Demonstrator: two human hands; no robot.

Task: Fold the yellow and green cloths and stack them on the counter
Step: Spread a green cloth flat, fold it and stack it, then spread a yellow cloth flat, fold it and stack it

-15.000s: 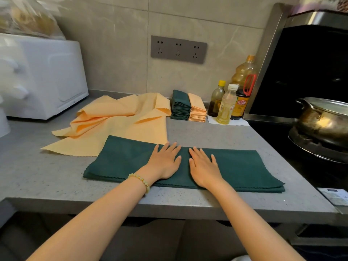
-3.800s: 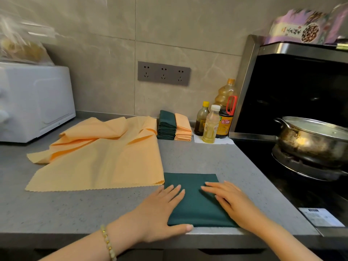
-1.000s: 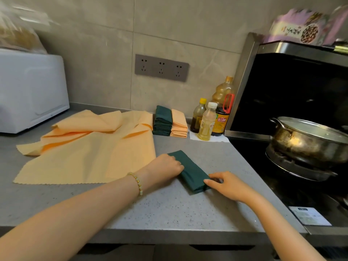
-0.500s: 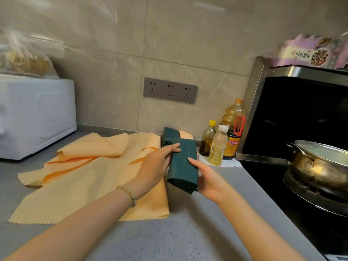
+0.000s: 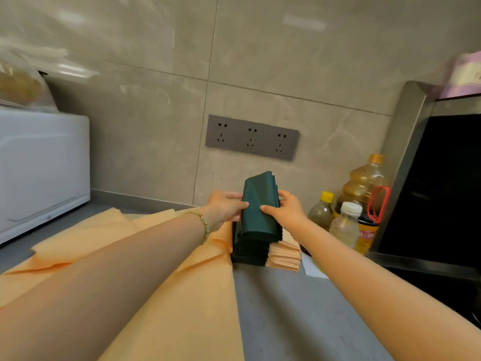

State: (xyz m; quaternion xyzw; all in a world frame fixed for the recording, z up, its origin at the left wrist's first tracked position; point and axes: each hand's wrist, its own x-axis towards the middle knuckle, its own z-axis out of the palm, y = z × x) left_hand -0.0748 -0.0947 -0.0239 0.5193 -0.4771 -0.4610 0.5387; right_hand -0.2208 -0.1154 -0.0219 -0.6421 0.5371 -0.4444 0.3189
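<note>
A folded dark green cloth (image 5: 256, 204) is held tilted over the stack of folded green cloths (image 5: 248, 250) at the back of the counter, its lower end at the stack's top. My left hand (image 5: 225, 208) grips its left edge and my right hand (image 5: 285, 211) grips its right edge. A stack of folded yellow cloths (image 5: 283, 256) lies right beside the green stack. Unfolded yellow cloths (image 5: 161, 295) are spread over the counter at the left, under my left forearm.
Three bottles (image 5: 345, 226) stand right of the stacks, next to a black stove hood panel (image 5: 437, 191). A white appliance (image 5: 39, 168) sits at the far left. The grey counter (image 5: 286, 321) shows bare at the centre right. A socket strip (image 5: 251, 138) is on the wall.
Both hands have carried the folded green cloth from mid-air near the counter's middle back to the green stack by the wall. The view has moved closer to the wall.
</note>
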